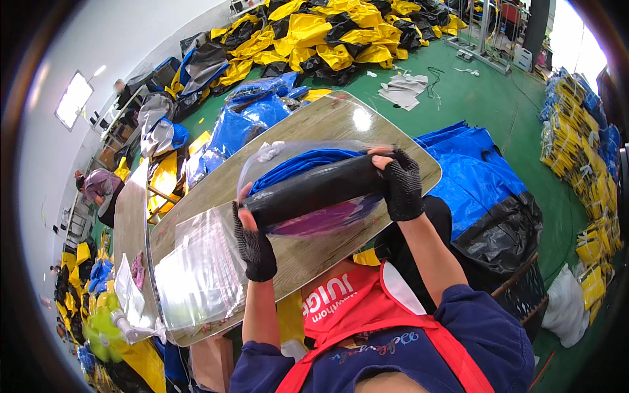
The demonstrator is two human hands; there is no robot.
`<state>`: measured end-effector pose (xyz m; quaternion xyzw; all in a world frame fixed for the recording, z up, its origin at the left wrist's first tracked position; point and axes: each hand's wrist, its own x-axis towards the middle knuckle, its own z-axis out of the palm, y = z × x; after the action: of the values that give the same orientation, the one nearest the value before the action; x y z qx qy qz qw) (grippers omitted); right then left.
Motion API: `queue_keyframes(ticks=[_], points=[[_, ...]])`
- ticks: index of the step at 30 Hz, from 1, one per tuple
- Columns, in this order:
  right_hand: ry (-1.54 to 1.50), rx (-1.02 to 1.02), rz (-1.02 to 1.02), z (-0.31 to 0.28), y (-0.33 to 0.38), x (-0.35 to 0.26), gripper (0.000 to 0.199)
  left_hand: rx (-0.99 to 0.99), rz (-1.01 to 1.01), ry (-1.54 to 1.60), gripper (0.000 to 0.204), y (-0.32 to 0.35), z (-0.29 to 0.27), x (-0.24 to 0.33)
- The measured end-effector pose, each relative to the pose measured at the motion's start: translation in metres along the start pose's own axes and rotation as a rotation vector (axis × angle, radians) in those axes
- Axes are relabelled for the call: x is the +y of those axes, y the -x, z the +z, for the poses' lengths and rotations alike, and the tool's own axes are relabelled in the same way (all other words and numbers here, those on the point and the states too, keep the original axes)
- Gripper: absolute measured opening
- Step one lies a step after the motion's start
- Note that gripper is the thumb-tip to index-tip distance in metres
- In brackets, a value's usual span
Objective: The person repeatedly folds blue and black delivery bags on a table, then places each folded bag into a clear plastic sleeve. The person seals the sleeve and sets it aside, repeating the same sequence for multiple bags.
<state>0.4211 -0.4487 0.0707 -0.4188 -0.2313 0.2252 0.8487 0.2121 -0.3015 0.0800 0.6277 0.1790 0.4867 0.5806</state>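
We've got the rolled black bundle (314, 188) held just above the desk (341, 121), half inside a clear plastic bag (275, 157). Left hand (252, 239) grip clenched on its near end, right hand (401, 183) clenched on the far end. Stack of clear bags (196, 275) lies beside the left hand.

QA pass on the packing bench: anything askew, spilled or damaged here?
Nothing damaged. Left hand and right hand hold a black roll in a clear bag over the wooden table. The stack of clear bags lies fanned unevenly, and pale sheets lie loose on the green floor.
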Motion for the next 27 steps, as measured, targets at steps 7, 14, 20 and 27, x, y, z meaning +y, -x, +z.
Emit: queue_keyframes(ticks=[7,14,20,27], points=[[0.251,0.049,-0.335,0.059,0.005,-0.036,0.01,0.246,0.054,0.038,0.044,0.007,-0.024,0.04],[0.38,-0.111,-0.571,0.085,-0.022,-0.068,0.014,0.261,0.232,-0.352,0.045,-0.033,-0.045,0.094],[0.269,-0.125,-0.348,0.101,0.029,-0.1,0.015,0.392,0.049,-0.214,0.042,0.02,-0.04,0.145],[1.015,-0.071,-0.326,0.019,-0.056,0.084,0.016,-0.006,-0.493,0.055,0.047,-0.019,-0.08,-0.01]])
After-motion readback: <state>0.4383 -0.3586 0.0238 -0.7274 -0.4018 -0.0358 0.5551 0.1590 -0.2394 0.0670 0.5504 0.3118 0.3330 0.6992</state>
